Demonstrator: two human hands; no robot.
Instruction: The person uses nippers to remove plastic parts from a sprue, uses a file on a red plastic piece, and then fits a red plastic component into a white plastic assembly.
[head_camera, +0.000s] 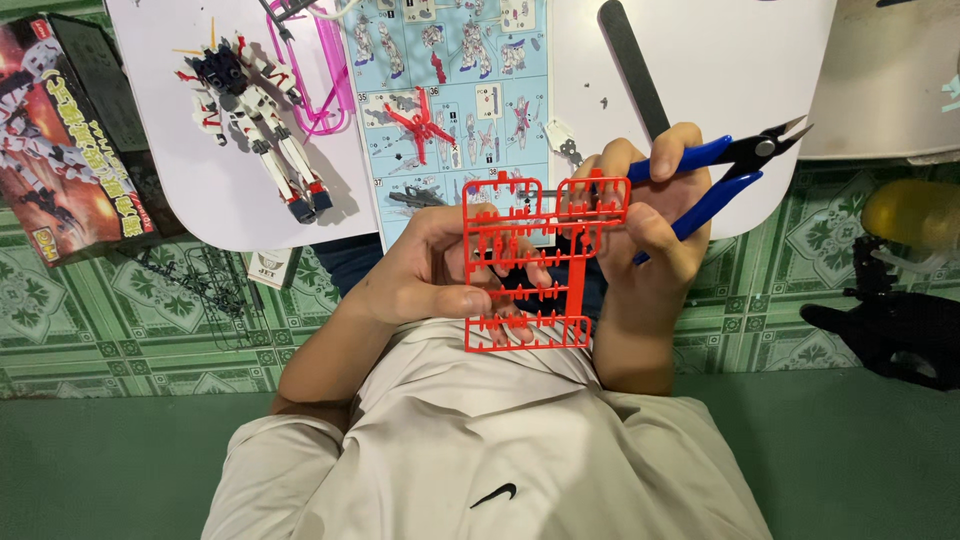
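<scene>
My left hand grips a red plastic parts frame by its left side, thumb across a lower bar, and holds it up over my lap. My right hand holds blue-handled side cutters with their black jaws pointing right and slightly apart. The fingertips of that hand also touch the frame's upper right corner. Behind the frame lies a pale blue instruction sheet on a white table.
A white, black and red model robot lies on the table's left part beside a pink plastic frame. A black file lies right of the sheet. The kit box and black frames rest on the green patterned floor.
</scene>
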